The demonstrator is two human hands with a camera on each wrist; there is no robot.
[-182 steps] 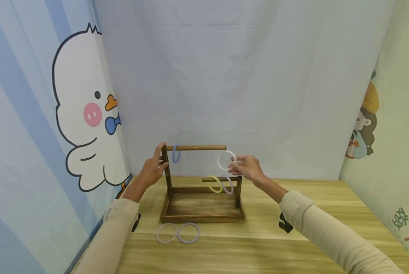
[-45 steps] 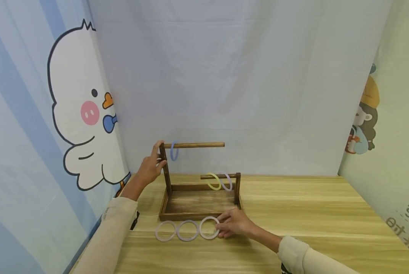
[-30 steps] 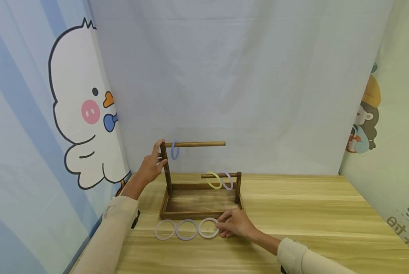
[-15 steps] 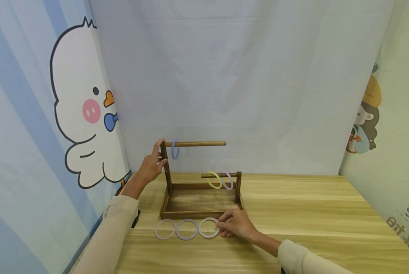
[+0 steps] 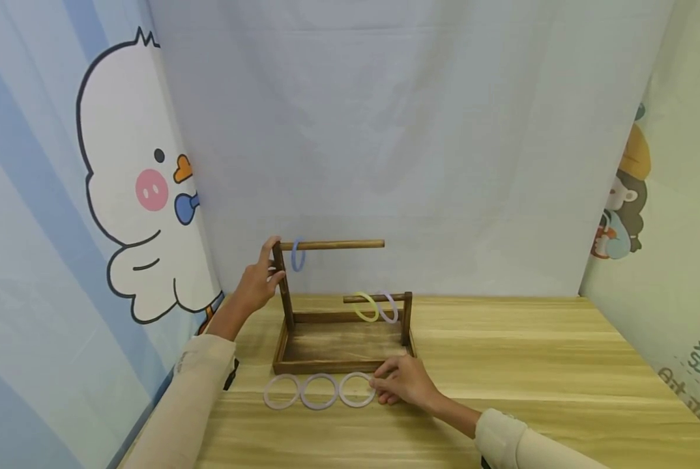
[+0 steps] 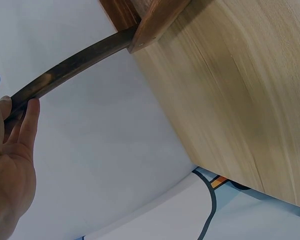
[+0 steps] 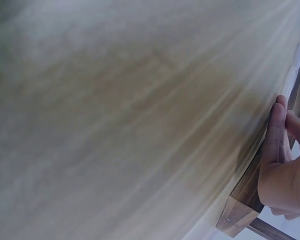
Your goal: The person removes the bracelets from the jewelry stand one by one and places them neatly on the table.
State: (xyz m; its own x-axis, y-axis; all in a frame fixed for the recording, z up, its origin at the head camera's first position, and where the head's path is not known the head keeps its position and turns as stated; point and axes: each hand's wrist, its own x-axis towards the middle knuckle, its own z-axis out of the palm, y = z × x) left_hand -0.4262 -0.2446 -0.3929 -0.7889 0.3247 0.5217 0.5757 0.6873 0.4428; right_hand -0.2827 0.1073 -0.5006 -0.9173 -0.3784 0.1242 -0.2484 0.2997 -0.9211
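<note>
A dark wooden rack [image 5: 344, 367] stands on the table, with a tall left post, a short right post and a bar on each. My left hand [image 5: 257, 283] grips the top of the tall post [image 6: 75, 65], thumb and fingers around it. My right hand [image 5: 407, 381] pinches the right edge of a white ring [image 5: 356, 389] lying on the table before the rack. To its left, in a row, lie a greyish-purple ring [image 5: 319, 391] and a pale pinkish ring [image 5: 282, 391]. In the right wrist view, my right hand [image 7: 285, 165] mostly hides the ring.
On the upper bar [image 5: 344, 245] hangs a blue ring [image 5: 298, 255]. A yellow ring [image 5: 365, 307] and a lilac ring [image 5: 388, 307] hang on the lower bar. Wood-grain table [image 5: 532, 371] extends right of the rack; a grey curtain [image 5: 414, 130] stands behind.
Since the earliest frame my right hand has brought the white ring from beside the upper bar's end down to the table, right of the other two. Both hands have stayed nearly still since.
</note>
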